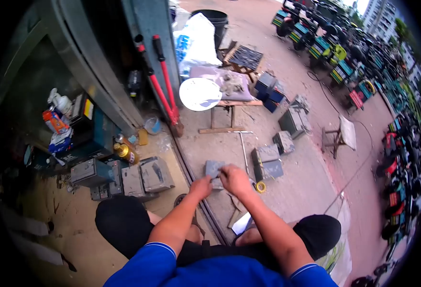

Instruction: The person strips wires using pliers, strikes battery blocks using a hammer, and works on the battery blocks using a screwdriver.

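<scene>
A small grey block (214, 168) is between my hands, just above the ground in front of my knees. My left hand (201, 187) is closed at its lower left corner. At its right side my right hand (235, 180) is closed too, with fingertips pinched together; what they pinch is too small to make out. A roll of yellow tape (260, 187) lies right of my right hand. Beyond it are grey battery-like blocks (268, 162). A long metal T-shaped rod (244, 150) lies on the ground past my hands.
Red bolt cutters (161, 88) lean on the door post. More grey blocks (155, 174) and a yellow bottle (125, 153) stand at left. A bench with a white plate (200, 94) is ahead. A small stool (347, 133) and parked scooters (344, 71) are at right.
</scene>
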### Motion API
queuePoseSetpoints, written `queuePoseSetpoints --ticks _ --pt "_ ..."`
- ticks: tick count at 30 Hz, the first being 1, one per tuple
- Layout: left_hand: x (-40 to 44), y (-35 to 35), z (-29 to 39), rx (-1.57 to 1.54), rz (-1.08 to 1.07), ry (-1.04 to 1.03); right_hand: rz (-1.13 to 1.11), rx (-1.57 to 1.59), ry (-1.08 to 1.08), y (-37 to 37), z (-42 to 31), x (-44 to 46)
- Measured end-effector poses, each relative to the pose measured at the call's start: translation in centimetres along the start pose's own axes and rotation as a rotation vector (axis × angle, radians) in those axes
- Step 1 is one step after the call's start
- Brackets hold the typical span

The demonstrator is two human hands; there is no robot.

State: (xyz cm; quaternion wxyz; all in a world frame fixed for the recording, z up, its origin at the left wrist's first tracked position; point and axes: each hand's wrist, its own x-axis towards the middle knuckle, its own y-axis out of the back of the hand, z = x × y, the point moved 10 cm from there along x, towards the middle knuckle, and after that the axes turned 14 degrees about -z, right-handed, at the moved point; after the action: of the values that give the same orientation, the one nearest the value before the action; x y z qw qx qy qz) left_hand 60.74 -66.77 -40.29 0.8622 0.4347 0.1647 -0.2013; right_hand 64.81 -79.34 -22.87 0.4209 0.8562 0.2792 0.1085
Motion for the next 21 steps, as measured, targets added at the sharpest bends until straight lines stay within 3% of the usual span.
queuePoseSetpoints --ticks 1,2,3,5,6,8,11,14,16,20,21 --pt "0.9 0.4 -0.7 -0.165 0.127 -0.040 0.079 0.011 -0.036 1.6 1.7 0.4" --pt "1.2 1.4 -1.5 -0.330 0.258 -0.075 0.088 0.228 -0.193 3.9 3.5 0.3" --pt "1.9 2.2 -1.4 -0.324 0.242 -0.087 0.147 0.425 -0.341 5.4 6.6 -0.1" --pt "3.9 -0.1 -2.9 -1.607 -0.002 0.004 0.180 0.959 -0.437 7.3 9.7 -1.0" --pt "4.2 1.1 -1.7 -1.594 -0.021 0.001 0.197 1.186 -0.460 7.4 10.6 -1.6" --pt "4.6 4.1 2.1 -2.052 -0.028 -0.232 0.031 1.323 -0.327 6.1 10.2 -1.3" --pt "5.1 6.7 5.7 -2.143 -0.030 -0.311 -0.130 1.491 -0.254 1.3 8.9 -1.4" --pt "4.9 7.8 8.9 -2.193 -0.020 -0.347 0.130 1.815 -0.514 -5.3 11.7 -2.9" --pt "5.3 7.0 9.3 -2.207 -0.020 -0.343 0.176 1.954 -0.522 -6.4 11.2 -3.1" --pt "6.7 3.2 8.7 -2.144 -0.036 -0.257 0.242 1.930 -0.448 -5.8 12.0 -2.3" --pt "6.8 2.5 8.1 -2.091 0.012 -0.214 0.271 1.729 -0.478 -5.4 13.2 -2.5"
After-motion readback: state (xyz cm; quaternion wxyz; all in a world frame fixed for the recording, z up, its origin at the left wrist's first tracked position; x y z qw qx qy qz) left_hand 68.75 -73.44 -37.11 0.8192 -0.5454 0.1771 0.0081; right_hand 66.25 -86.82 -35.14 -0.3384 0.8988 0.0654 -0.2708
